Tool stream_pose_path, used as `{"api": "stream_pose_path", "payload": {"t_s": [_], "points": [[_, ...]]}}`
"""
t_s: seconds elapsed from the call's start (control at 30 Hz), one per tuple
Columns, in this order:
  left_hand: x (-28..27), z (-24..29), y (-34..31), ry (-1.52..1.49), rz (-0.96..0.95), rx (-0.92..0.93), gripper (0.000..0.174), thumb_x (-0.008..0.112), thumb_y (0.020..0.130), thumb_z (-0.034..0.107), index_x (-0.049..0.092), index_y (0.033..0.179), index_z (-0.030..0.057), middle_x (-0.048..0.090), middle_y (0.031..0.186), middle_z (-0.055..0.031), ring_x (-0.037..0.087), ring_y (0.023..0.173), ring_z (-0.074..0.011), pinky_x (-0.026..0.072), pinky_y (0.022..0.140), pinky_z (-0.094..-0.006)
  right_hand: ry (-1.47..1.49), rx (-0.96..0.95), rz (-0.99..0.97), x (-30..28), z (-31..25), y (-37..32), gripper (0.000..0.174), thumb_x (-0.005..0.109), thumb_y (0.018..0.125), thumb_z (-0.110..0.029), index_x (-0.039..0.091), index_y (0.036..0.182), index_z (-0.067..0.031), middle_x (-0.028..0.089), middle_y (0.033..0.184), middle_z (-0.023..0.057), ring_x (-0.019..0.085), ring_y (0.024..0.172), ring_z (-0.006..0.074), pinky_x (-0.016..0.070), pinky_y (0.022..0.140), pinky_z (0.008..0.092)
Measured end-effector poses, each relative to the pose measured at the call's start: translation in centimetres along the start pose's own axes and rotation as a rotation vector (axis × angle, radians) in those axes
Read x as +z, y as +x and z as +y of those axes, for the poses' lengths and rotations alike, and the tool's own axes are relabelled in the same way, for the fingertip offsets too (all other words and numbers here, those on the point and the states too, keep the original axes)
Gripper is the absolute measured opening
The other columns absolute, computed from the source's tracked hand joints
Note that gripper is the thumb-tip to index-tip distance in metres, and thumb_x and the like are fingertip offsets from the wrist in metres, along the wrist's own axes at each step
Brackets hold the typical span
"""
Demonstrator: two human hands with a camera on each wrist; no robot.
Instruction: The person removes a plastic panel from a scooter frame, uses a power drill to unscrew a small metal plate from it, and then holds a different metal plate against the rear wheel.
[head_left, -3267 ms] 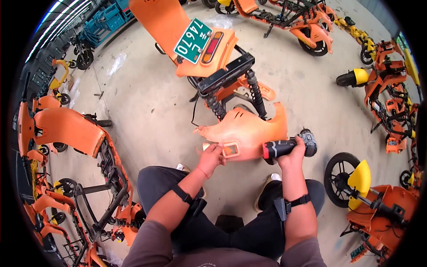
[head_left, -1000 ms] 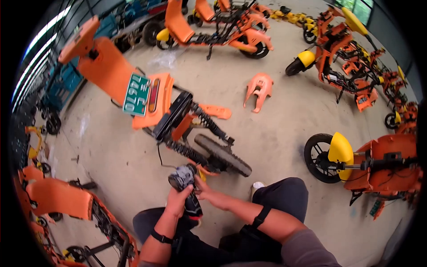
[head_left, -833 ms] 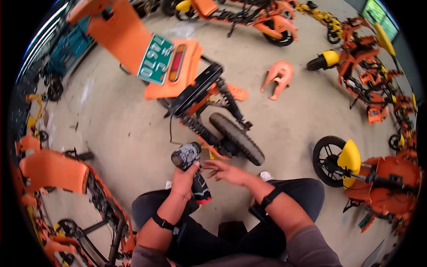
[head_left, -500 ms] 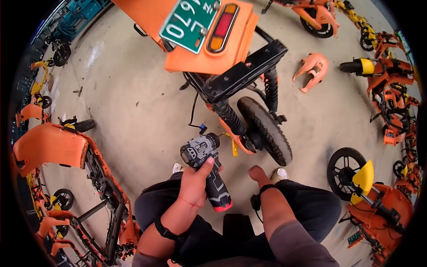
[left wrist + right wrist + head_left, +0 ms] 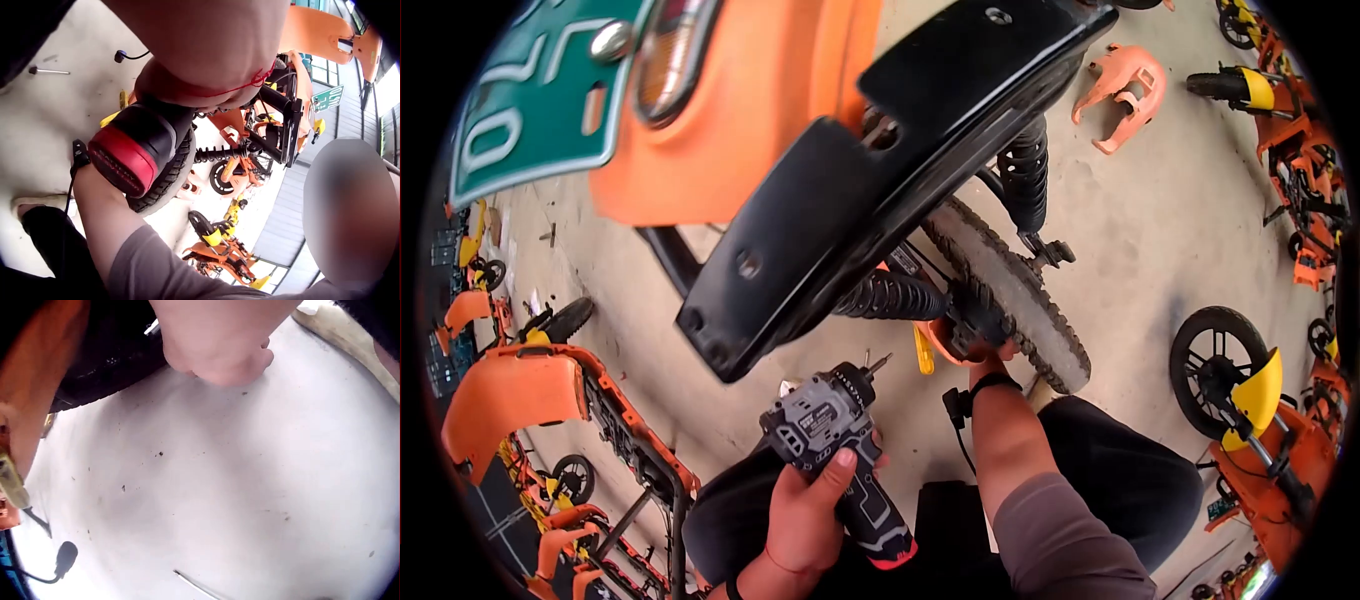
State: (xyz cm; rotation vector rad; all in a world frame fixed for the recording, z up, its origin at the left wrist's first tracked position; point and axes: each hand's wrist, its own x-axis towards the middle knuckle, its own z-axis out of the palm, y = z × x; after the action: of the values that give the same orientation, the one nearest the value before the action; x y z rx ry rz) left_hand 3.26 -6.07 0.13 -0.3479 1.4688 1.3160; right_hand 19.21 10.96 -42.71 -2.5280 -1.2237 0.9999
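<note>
My left hand (image 5: 805,520) grips a grey and black cordless drill (image 5: 825,415), its bit pointing up and away. The drill's red battery end (image 5: 119,159) shows in the left wrist view. My right hand (image 5: 997,358) is low beside the hub of the scooter's rear wheel (image 5: 1030,305), its fingers mostly hidden; the right wrist view shows the hand (image 5: 219,350) near the dark tyre, but what it touches cannot be told. Above both hands are the scooter's black rear bracket (image 5: 800,240) and orange tail (image 5: 750,130).
A loose orange cover (image 5: 1140,75) lies on the floor beyond the wheel. Part-stripped scooters stand at the left (image 5: 520,400) and right (image 5: 1265,480). A thin metal rod (image 5: 194,584) and a black cable end (image 5: 65,556) show in the right wrist view.
The drill has passed from my right hand to my left. The orange cover, earlier by my hands, is on the floor. My right hand has moved to the wheel, and the scooter's tail appears closer.
</note>
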Motion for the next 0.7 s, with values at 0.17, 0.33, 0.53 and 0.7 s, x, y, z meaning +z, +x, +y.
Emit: {"api": "stream_pose_path", "payload": {"t_s": [0.17,0.33,0.53,0.7], "points": [[0.1,-0.3,0.5,0.040,0.001,0.030,0.044,0.063,0.096,0.018,0.050,0.133,-0.0022,0.064,0.122,-0.0142,0.066,0.101,-0.0274,0.0526,0.087,-0.0373,0.154,0.031,-0.056,2.0,2.7,2.2,0.037,0.068,0.088,-0.021,0.063,0.121,-0.0065,0.069,0.113,0.0144,0.067,0.100,0.0299,0.0534,0.077,0.0415],[0.4,-0.5,0.8,0.042,0.029,0.045,0.044,0.063,0.097,0.019,0.050,0.133,-0.0021,0.063,0.123,-0.0136,0.066,0.103,-0.0268,0.0522,0.088,-0.0363,0.411,0.034,-0.185,3.2,3.2,2.7,0.035,0.068,0.088,-0.022,0.064,0.118,-0.0055,0.070,0.108,0.0141,0.068,0.097,0.0287,0.0530,0.075,0.0405],[0.2,-1.8,1.2,-0.039,-0.026,0.085,0.032,0.060,0.099,0.015,0.055,0.125,-0.0017,0.064,0.118,-0.0115,0.065,0.101,-0.0236,0.0535,0.086,-0.0361,0.703,-0.014,-0.333,-0.1,5.5,-0.9,0.033,0.067,0.087,-0.022,0.066,0.115,-0.0046,0.071,0.103,0.0138,0.068,0.094,0.0276,0.0527,0.074,0.0394],[-0.2,-1.7,1.2,-0.094,-0.050,0.075,0.029,0.059,0.098,0.012,0.056,0.125,0.0001,0.067,0.112,-0.0106,0.066,0.102,-0.0252,0.0534,0.078,-0.0365,-0.020,-0.317,-0.834,-6.2,6.9,-7.8,0.020,0.076,0.080,-0.019,0.072,0.092,-0.0026,0.066,0.077,0.0061,0.061,0.067,0.0170,0.0485,0.062,0.0322]]}}
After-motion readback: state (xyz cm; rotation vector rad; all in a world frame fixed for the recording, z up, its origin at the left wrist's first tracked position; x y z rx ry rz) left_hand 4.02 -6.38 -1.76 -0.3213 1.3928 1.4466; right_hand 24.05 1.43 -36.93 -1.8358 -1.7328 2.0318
